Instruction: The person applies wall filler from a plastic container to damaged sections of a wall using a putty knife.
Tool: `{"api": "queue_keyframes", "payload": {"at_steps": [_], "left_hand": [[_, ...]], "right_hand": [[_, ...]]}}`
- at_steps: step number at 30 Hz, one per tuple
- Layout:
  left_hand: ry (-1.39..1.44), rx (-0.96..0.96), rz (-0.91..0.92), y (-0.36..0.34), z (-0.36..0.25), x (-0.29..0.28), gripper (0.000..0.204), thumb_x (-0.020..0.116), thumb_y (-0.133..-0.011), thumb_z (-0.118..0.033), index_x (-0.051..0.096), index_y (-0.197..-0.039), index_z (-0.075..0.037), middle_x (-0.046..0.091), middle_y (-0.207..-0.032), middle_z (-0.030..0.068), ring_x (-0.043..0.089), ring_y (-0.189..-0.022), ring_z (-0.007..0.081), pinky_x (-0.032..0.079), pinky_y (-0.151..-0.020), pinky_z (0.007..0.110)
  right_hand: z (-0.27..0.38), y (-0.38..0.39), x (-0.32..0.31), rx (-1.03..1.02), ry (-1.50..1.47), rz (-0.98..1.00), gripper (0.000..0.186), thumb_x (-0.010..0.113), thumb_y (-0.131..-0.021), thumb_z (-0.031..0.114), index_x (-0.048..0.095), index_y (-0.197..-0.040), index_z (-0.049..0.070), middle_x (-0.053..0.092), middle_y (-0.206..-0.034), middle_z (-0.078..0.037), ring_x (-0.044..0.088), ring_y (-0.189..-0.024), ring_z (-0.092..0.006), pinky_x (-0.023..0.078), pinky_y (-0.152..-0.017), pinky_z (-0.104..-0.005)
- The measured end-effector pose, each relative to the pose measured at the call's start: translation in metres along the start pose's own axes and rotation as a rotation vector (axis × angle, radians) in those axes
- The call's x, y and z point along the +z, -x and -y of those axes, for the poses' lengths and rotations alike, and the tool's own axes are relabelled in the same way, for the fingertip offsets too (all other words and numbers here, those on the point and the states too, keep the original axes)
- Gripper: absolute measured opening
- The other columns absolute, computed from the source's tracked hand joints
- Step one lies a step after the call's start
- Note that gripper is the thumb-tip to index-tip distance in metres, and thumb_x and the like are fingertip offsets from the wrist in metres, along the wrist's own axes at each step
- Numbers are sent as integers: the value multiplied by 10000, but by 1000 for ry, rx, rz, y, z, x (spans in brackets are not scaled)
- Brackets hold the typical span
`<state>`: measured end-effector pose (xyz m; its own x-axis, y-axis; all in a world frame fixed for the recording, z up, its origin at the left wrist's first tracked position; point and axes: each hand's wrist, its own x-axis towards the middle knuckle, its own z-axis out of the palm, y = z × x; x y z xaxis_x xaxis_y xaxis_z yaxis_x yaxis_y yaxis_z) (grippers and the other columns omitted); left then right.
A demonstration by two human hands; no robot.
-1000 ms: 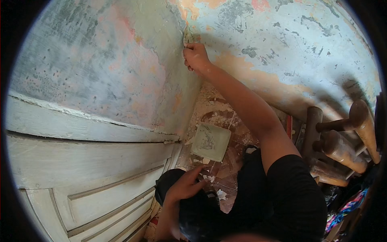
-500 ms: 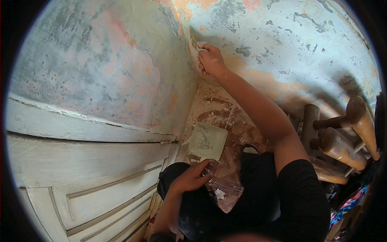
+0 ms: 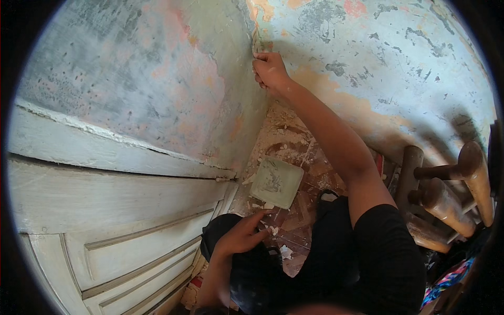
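Note:
My right hand (image 3: 271,72) is closed in a fist at the corner where two patchy, peeling walls meet. It grips what looks like a flat scraper (image 3: 256,48), mostly hidden by the fingers and held against the corner seam. Low over my left knee, my left hand (image 3: 244,234) holds nothing, thumb and fingers apart. Just beyond its fingertips, a pale green square tray (image 3: 287,197) with grey smudges lies on the floor.
Crumbled plaster (image 3: 283,122) litters the tiled floor (image 3: 299,218) below the corner. A white panelled wooden door (image 3: 152,239) flanks me on the left under a ledge (image 3: 121,149). Wooden furniture with rounded legs (image 3: 451,202) stands at right, beside multicoloured cloth (image 3: 450,278).
My right fist has shifted slightly, staying at the corner seam with the tool. The fingers of my left hand have straightened and spread. The whole view has tilted a little.

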<state>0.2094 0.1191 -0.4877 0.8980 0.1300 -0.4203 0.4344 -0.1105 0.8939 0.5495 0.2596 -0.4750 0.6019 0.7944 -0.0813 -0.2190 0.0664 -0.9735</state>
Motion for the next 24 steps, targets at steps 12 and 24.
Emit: {"api": "queue_keyframes", "payload": {"at_steps": [12,24], "left_hand": [[-116,47,141,-41,-2,8,471,559,-925,-216,404,-1326,-25,597,-1092,168,593,-948,215,463,-817,338],[-162,119,97,-28,4,7,515,574,-911,-271,384,-1334,-46,587,-1051,222,624,-875,276,498,-741,355]], "right_hand": [[54,64,-102,-726,1722,179,367,548,-814,81,610,-1172,127,594,-844,-91,613,-685,-200,509,-579,-332],[75,-3,-76,-897,2238,309,198,523,-871,132,570,-982,-25,585,-877,-154,639,-649,-288,546,-526,-403]]}}
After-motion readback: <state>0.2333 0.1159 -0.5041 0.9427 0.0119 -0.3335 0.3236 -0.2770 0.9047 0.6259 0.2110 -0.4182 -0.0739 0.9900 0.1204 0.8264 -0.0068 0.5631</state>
